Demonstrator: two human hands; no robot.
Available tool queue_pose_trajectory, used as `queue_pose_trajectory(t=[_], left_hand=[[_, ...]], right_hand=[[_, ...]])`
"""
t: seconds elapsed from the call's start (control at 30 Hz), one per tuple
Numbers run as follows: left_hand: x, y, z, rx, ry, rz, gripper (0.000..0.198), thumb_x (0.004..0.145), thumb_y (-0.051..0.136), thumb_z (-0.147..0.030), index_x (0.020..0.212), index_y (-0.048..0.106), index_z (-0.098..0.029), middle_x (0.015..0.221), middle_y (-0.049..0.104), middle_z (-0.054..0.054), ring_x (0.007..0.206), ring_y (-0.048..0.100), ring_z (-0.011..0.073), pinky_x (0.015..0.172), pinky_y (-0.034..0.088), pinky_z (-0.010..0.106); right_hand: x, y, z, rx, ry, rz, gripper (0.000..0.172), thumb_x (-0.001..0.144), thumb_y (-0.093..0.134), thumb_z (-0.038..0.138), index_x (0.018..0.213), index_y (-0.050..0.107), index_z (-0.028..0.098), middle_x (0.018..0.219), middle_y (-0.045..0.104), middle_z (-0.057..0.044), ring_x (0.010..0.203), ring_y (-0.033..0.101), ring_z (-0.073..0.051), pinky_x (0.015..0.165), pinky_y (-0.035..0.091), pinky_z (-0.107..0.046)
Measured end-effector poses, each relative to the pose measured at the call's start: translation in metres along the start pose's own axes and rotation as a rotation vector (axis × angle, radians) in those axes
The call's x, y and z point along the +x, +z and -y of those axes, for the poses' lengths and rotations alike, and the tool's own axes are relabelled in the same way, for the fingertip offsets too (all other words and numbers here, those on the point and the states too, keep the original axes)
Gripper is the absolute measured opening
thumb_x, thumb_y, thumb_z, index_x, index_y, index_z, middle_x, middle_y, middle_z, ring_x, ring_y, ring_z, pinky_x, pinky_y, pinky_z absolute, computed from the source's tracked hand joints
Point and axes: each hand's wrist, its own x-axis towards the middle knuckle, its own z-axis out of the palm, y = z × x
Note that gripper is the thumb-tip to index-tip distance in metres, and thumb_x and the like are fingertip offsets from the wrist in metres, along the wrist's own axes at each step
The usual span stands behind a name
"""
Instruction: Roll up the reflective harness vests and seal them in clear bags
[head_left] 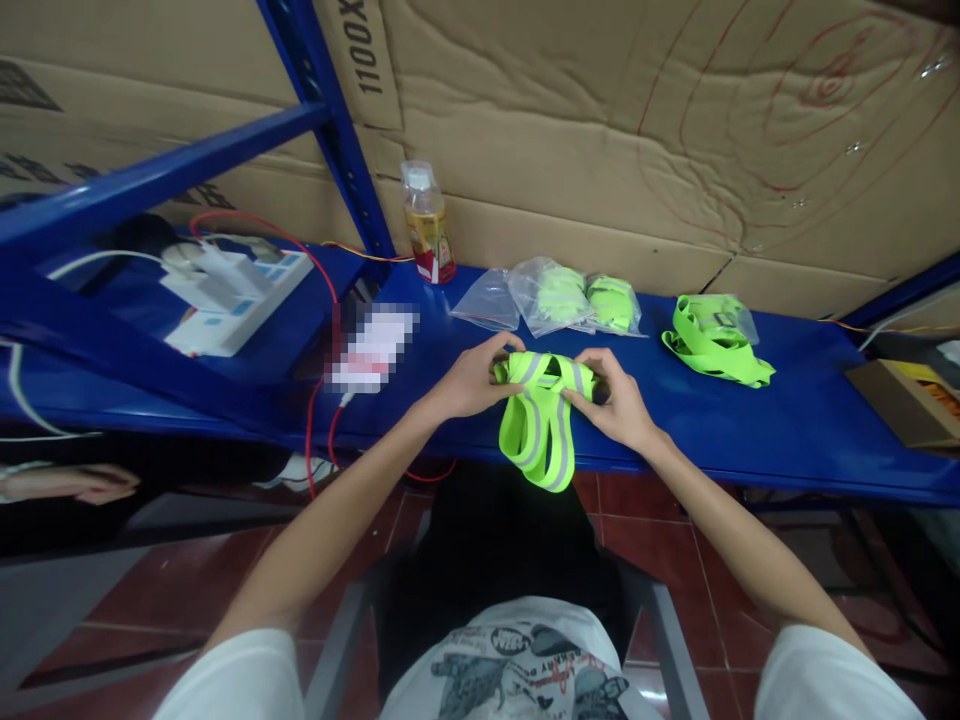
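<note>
At blue shelving (712, 430), lime strap (534, 430) hangs between left hand (472, 382) and right hand (624, 403), fingers (597, 357) pinching it.

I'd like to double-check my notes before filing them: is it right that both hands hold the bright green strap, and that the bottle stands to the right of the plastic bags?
Not quite: the bottle stands to the left of the plastic bags, as the head view shows. The left hand and right hand do both hold the bright green strap.
</note>
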Motion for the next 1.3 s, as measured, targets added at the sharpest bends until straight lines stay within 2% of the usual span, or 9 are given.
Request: queue_pose_trajectory(t=[0.17,0.3,0.37,0.47,0.57,0.7,0.8,1.17,1.3], left_hand=[[-0.005,-0.002,-0.008,0.152,0.05,0.027,0.043,0.084,0.077,-0.026,0.123,0.058,-0.024,0.119,0.072,0.005,0.107,0.07,0.0231,0.096,0.058,0.041],[-0.029,-0.004,-0.026,0.392,0.164,-0.095,0.045,0.096,0.067,-0.025,0.14,0.059,-0.025,0.149,0.061,0.013,0.144,0.054,0.0323,0.123,0.041,0.056],[-0.046,0.0,-0.036,0.451,0.233,-0.199,0.039,0.1,0.062,-0.024,0.139,0.062,-0.025,0.143,0.063,0.013,0.138,0.058,0.0303,0.12,0.044,0.053],[-0.069,0.015,-0.044,0.511,0.406,0.026,0.033,0.101,0.069,-0.037,0.132,0.067,-0.026,0.13,0.068,0.012,0.123,0.064,0.0286,0.111,0.052,0.046],[-0.081,0.038,-0.041,0.736,0.429,0.145,0.062,0.097,0.076,-0.043,0.152,0.057,-0.025,0.139,0.064,0.016,0.128,0.06,0.0355,0.108,0.054,0.052],[-0.083,0.059,-0.03,0.93,0.43,0.095,0.038,0.105,0.06,-0.024,0.142,0.066,-0.025,0.118,0.069,0.012,0.109,0.066,0.0297,0.098,0.056,0.047],[-0.083,0.063,-0.025,0.947,0.44,0.027,0.03,0.106,0.06,-0.024,0.133,0.072,-0.027,0.11,0.068,0.009,0.102,0.065,0.0273,0.095,0.056,0.045],[-0.085,0.068,-0.044,0.889,0.25,0.055,0.029,0.104,0.066,-0.034,0.132,0.075,-0.033,0.121,0.069,0.009,0.111,0.066,0.0278,0.089,0.061,0.039],[-0.091,0.082,-0.046,0.935,0.298,0.014,0.035,0.102,0.07,-0.031,0.136,0.073,-0.024,0.129,0.071,0.014,0.117,0.07,0.0317,0.102,0.062,0.047]], right_hand=[[-0.001,-0.002,-0.005,-0.115,-0.173,0.043,0.042,0.101,0.065,0.027,0.143,0.061,0.031,0.14,0.073,-0.009,0.129,0.071,-0.032,0.108,0.059,-0.051],[-0.003,-0.001,-0.01,-0.148,-0.231,0.063,0.032,0.102,0.062,0.022,0.133,0.063,0.03,0.134,0.073,-0.011,0.127,0.072,-0.032,0.104,0.061,-0.05],[-0.002,-0.001,-0.01,-0.187,-0.229,0.082,0.028,0.102,0.061,0.022,0.129,0.064,0.03,0.13,0.073,-0.012,0.122,0.073,-0.032,0.1,0.062,-0.049],[0.0,-0.001,-0.008,-0.256,-0.238,0.112,0.025,0.102,0.061,0.022,0.127,0.064,0.028,0.128,0.072,-0.012,0.119,0.073,-0.032,0.094,0.062,-0.046],[0.002,-0.001,-0.007,-0.275,-0.237,0.115,0.026,0.1,0.063,0.022,0.126,0.063,0.028,0.128,0.072,-0.012,0.117,0.074,-0.031,0.093,0.062,-0.044],[0.004,0.003,-0.004,-0.285,-0.185,0.059,0.028,0.096,0.065,0.018,0.122,0.063,0.026,0.127,0.073,-0.011,0.113,0.075,-0.031,0.089,0.062,-0.042],[0.005,0.009,-0.002,-0.304,-0.168,0.01,0.03,0.094,0.066,0.015,0.122,0.063,0.025,0.124,0.073,-0.01,0.112,0.075,-0.03,0.087,0.063,-0.041],[0.007,0.009,-0.004,-0.563,-0.271,0.041,0.027,0.101,0.062,0.015,0.126,0.067,0.024,0.124,0.074,-0.012,0.105,0.076,-0.028,0.077,0.064,-0.037],[-0.001,-0.001,0.001,-0.496,-0.339,0.122,0.027,0.103,0.069,0.031,0.128,0.07,0.022,0.146,0.069,-0.016,0.122,0.075,-0.032,0.094,0.065,-0.044]])
